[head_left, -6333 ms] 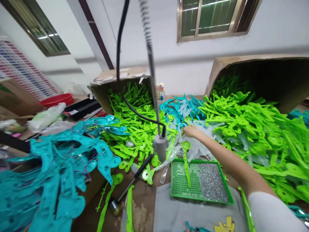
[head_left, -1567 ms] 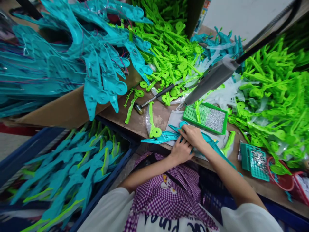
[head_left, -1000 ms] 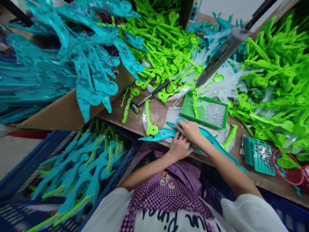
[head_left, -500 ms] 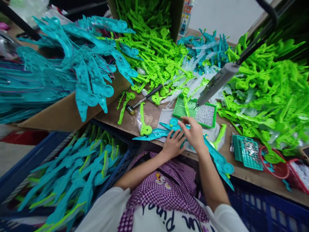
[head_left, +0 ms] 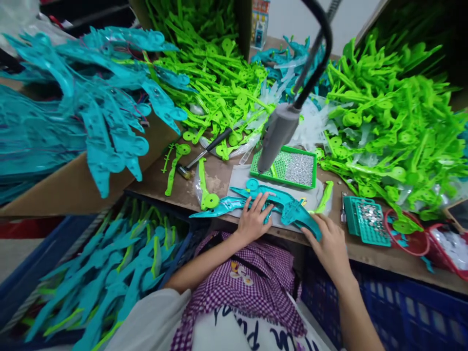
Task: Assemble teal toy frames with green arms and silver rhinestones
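A long blue plastic part (head_left: pixel 283 202), with a round disc at its upper left end, lies on a pale sheet (head_left: pixel 237 181) at the table's front edge. My left hand (head_left: pixel 255 218) has its fingers bent over the part's left portion, thumb hidden. My right hand (head_left: pixel 332 246) pinches its right end between thumb and fingers. A second pointed blue part (head_left: pixel 215 208) sticks out to the left of my left hand. Beyond the hands, a grey electric screwdriver (head_left: pixel 278 136) hangs with its lower end over a green tray (head_left: pixel 312 170) of small screws.
Green plastic pieces (head_left: pixel 387 112) are heaped right and at the back. Blue wired parts (head_left: pixel 106 107) overhang a carton (head_left: pixel 120 181) at left. A hammer (head_left: pixel 199 157), a teal tray of metal bits (head_left: pixel 365 222) and a red bowl (head_left: pixel 407 233) sit on the table. Finished-looking parts fill a blue crate (head_left: pixel 179 263).
My right hand has moved from the middle of the blue parts to the right end of one. The blue piece that hung past the table edge at right is no longer there. The screwdriver hangs more upright.
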`<state>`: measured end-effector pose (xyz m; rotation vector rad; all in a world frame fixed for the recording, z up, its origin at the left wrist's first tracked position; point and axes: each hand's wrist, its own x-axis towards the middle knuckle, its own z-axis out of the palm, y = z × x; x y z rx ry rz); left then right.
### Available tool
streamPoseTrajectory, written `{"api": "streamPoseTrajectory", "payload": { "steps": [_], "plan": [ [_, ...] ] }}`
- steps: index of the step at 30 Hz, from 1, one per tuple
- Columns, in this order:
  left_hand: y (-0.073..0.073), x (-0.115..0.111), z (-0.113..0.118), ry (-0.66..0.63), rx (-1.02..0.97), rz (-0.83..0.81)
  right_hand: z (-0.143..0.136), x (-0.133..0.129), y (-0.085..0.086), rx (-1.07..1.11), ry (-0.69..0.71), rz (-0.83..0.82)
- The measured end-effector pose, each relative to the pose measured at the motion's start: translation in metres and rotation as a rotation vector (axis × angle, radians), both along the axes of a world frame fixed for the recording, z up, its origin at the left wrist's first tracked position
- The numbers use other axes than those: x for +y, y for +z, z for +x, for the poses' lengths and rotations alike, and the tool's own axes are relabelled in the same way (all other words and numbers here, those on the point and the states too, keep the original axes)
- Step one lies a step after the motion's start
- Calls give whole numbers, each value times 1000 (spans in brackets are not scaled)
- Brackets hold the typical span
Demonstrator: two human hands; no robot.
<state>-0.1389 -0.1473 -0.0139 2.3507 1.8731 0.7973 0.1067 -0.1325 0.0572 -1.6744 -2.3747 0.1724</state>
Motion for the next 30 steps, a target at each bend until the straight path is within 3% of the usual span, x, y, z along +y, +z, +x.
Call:
{"api": "streamPoseTrajectory", "payload": {
  "steps": [4,9,18,24,30],
  "plan": [
    [-8,-4,4,57,19,44,17,11,-10,-25,-31,-91],
    [-13,-11,7,124,68,46,18,44,-11,-35,185,-252],
    [0,-8,6,86,81,-103,-5,44,-18,-64,232,-146],
    [2,-7,5,62,78,-105,-4,48,7,38,247,-138],
    [1,-7,5,65,85,-85,-10,57,36,-18,217,-88]
  ]
}}
